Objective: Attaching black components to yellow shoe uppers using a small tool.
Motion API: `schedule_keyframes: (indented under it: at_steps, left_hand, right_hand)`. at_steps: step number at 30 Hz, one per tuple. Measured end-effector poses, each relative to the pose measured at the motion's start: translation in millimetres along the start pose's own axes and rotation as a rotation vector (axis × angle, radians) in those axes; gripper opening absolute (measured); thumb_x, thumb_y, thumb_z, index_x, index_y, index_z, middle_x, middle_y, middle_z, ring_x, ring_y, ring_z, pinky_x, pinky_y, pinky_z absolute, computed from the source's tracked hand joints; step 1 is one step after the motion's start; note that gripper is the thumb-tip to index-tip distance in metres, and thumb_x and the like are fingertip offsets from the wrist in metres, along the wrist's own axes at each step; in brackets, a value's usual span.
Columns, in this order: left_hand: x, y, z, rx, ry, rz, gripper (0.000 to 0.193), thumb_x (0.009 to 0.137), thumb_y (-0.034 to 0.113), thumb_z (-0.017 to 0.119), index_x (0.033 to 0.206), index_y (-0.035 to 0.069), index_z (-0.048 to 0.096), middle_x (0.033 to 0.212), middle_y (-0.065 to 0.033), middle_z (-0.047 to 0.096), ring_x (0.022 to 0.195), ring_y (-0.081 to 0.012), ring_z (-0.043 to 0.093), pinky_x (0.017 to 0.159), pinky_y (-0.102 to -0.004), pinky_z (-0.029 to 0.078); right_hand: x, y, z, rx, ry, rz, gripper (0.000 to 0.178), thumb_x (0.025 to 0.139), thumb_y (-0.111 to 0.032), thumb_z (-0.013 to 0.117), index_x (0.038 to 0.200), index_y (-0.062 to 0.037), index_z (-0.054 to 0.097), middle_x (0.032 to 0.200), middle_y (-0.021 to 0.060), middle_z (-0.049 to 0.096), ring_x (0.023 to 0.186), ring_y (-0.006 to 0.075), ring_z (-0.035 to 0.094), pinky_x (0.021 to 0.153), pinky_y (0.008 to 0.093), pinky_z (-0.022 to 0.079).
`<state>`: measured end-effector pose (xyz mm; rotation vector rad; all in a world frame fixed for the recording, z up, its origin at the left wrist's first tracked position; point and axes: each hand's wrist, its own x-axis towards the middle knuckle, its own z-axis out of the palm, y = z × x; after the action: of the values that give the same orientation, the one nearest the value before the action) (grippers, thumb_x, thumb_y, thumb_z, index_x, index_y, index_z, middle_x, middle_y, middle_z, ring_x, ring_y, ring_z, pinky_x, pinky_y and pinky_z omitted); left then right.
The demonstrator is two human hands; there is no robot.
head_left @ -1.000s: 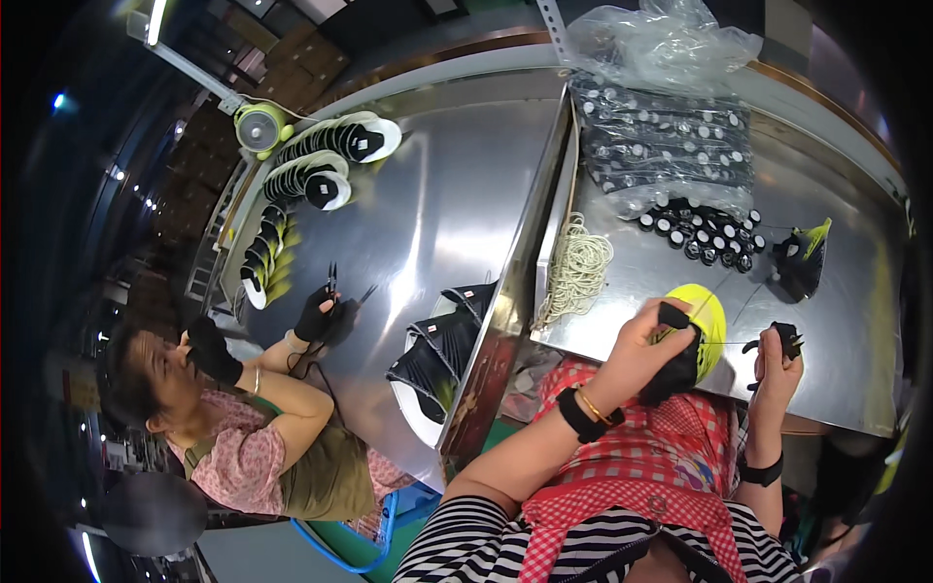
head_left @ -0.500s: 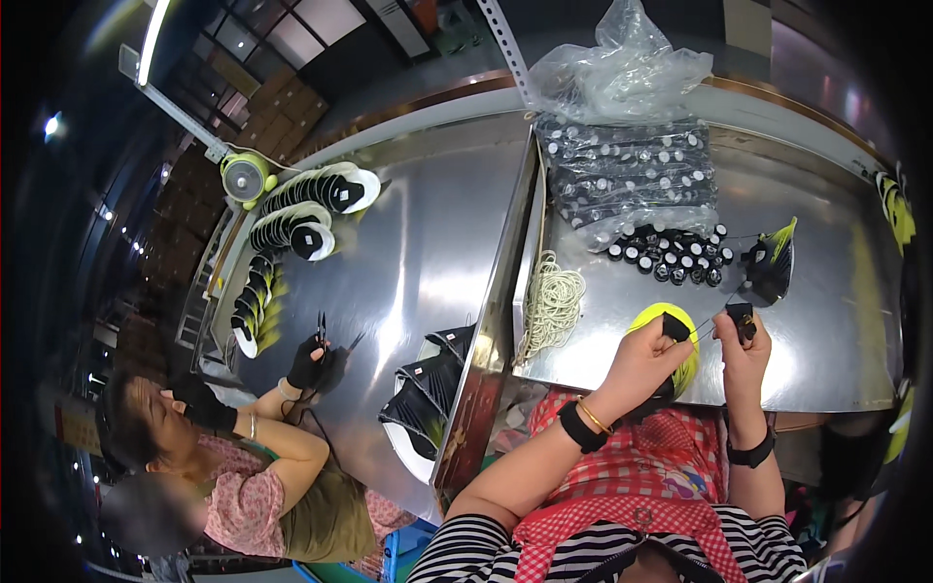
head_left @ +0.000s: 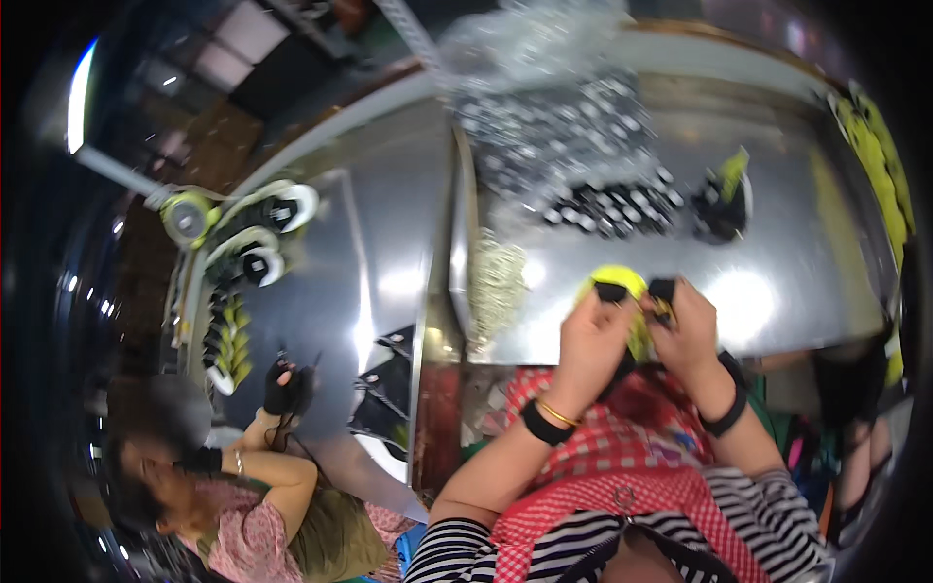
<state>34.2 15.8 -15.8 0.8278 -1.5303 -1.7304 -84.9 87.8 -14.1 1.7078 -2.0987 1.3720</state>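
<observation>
Both hands are close together at the table's near edge. My left hand (head_left: 595, 340) is closed against a bright yellow and black shoe upper (head_left: 637, 282), a black cover on one finger. My right hand (head_left: 683, 325) is closed beside it, fingertips near the left ones, also with a black finger cover. A small yellowish bit shows at its fingers, too blurred to name. My hands hide much of the upper. Farther right lies another black and yellow shoe upper (head_left: 721, 209). Small dark rolls with white ends (head_left: 617, 206) lie in rows ahead of my hands.
Clear plastic (head_left: 554, 126) covers more rolls at the back. A pale cord bundle (head_left: 498, 291) lies left on the metal table (head_left: 777, 243). Across a divider, a co-worker (head_left: 262, 496) sits near rows of shoe uppers (head_left: 258, 228) and a small green fan (head_left: 188, 218). Yellow pieces (head_left: 875, 155) line the right edge.
My right hand has moved in against my left; the thread that stretched between them no longer shows. The whole view has shifted and blurred, with the table sliding left in it.
</observation>
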Motion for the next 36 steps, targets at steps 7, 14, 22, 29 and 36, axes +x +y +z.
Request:
schedule_keyframes:
  at_steps: [7,14,22,29,36]
  left_hand:
    - [-3,11,-7,-0.167,-0.076,-0.091,0.012,0.088,0.006,0.059,0.099,0.002,0.057,0.078,0.0010,0.060,0.064,-0.0019,0.051,0.057,-0.0165,0.040]
    - [-6,14,-2,-0.202,0.036,-0.074,0.008,0.088,0.009,0.059,0.094,0.005,0.059,0.072,0.0039,0.055,0.060,-0.0009,0.044,0.052,-0.0158,0.032]
    - [-1,14,-6,-0.347,0.082,-0.104,0.004,0.088,0.008,0.059,0.089,0.006,0.056,0.067,0.0061,0.051,0.052,0.0007,0.038,0.045,-0.0157,0.028]
    - [-7,16,3,-0.208,0.131,-0.087,0.006,0.085,0.007,0.061,0.086,0.007,0.055,0.064,0.0076,0.048,0.051,0.0004,0.037,0.046,-0.0164,0.028]
    - [-11,20,-3,-0.099,-0.018,-0.105,0.006,0.085,0.005,0.060,0.089,0.005,0.056,0.067,0.0054,0.054,0.055,0.0005,0.044,0.049,-0.0155,0.033]
  right_hand:
    - [-3,-10,2,0.915,0.075,0.598,0.012,0.082,-0.010,0.063,0.087,-0.0033,0.055,0.073,-0.0009,0.058,0.064,0.0066,0.054,0.056,0.0246,0.044]
    - [2,-8,-11,1.027,-0.253,0.786,0.012,0.084,-0.012,0.062,0.091,-0.0032,0.057,0.080,-0.0004,0.059,0.069,0.0042,0.052,0.060,0.0201,0.043]
    - [2,-11,-18,0.155,-0.015,0.196,0.025,0.077,-0.005,0.066,0.100,-0.0007,0.057,0.088,0.0086,0.061,0.073,0.0187,0.060,0.063,0.0291,0.047]
    - [-7,-4,-18,-0.148,-0.196,0.070,0.027,0.067,-0.010,0.071,0.088,-0.0039,0.056,0.078,0.0107,0.056,0.070,0.0269,0.058,0.056,0.0355,0.047]
    - [-2,15,-25,-0.016,-0.316,-0.087,0.022,0.066,-0.010,0.069,0.078,-0.0047,0.051,0.071,0.0085,0.055,0.068,0.0284,0.056,0.058,0.0376,0.045]
